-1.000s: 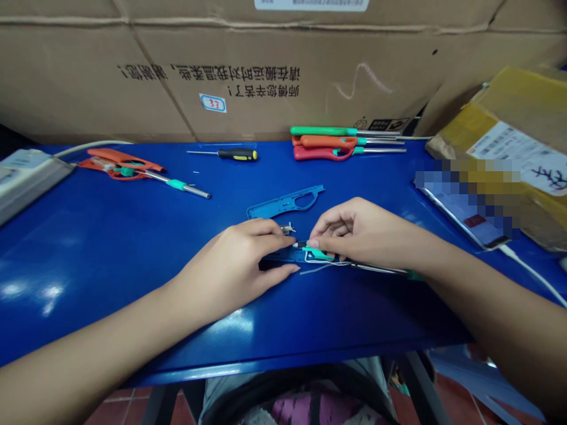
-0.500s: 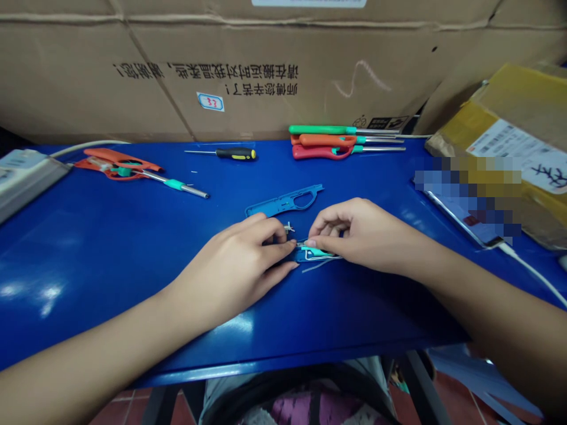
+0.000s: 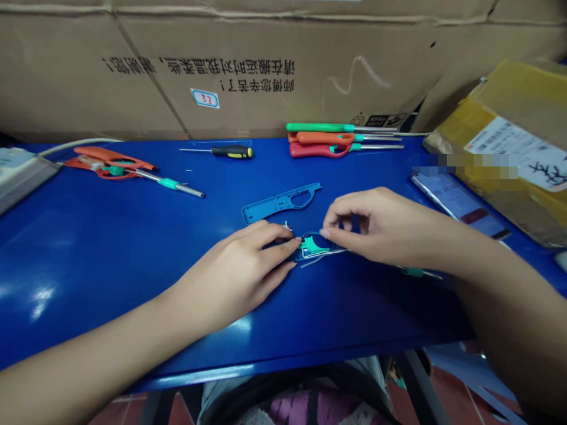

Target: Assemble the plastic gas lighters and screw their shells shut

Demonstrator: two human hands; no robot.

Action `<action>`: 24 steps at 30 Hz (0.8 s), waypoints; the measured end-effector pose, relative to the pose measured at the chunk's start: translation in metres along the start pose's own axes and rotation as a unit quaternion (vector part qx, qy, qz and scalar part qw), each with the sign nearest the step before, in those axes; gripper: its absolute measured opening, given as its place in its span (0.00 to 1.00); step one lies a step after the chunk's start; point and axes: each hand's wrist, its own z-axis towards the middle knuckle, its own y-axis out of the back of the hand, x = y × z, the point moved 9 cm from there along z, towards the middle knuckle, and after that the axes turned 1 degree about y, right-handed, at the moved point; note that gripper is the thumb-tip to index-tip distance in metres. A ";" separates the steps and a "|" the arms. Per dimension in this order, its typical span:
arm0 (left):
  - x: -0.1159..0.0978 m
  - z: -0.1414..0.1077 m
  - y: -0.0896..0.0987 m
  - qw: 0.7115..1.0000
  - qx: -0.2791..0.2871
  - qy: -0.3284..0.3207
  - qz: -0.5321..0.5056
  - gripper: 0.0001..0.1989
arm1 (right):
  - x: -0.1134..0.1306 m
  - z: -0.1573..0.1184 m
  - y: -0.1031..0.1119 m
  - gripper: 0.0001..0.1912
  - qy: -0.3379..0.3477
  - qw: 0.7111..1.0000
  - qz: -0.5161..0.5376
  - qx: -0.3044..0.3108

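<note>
My left hand is closed on the blue lighter shell half, holding it down against the table; its palm and fingers hide much of that part. A green trigger sits in the shell, with a thin white wire running along its lower side. At the shell's right end, my right hand has thumb and forefinger pinched together; whatever lies between them is too small to make out. Behind both hands rests the other blue shell half, inner side up. A metal tube with a teal collar shows below my right wrist.
An opened orange lighter lies left, near a white power strip. A screwdriver and several assembled lighters line the back, before a large cardboard box. A phone and a taped parcel are right.
My right hand has shifted right and slightly back, away from the trigger, uncovering more of it and the shell's loop. My left hand stays on the shell. The teal-collared tube has come into view.
</note>
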 end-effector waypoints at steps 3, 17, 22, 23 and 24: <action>-0.002 0.000 0.001 1.000 0.001 -0.008 0.011 0.16 | 0.000 -0.006 -0.003 0.06 0.034 0.996 -0.046 0.067; -0.016 0.001 0.000 0.997 0.000 -0.028 0.074 0.16 | -0.002 -0.008 -0.012 0.06 0.032 0.993 -0.031 0.110; -0.020 -0.001 -0.002 0.998 0.002 -0.032 0.062 0.16 | 0.003 -0.006 -0.012 0.06 0.052 0.993 -0.031 0.103; -0.019 -0.002 -0.002 0.998 0.000 -0.029 0.055 0.16 | 0.007 -0.006 -0.012 0.07 0.071 0.991 -0.039 0.103; -0.018 -0.002 -0.002 0.999 -0.002 -0.025 0.047 0.16 | 0.013 -0.006 -0.013 0.08 0.094 0.989 -0.053 0.102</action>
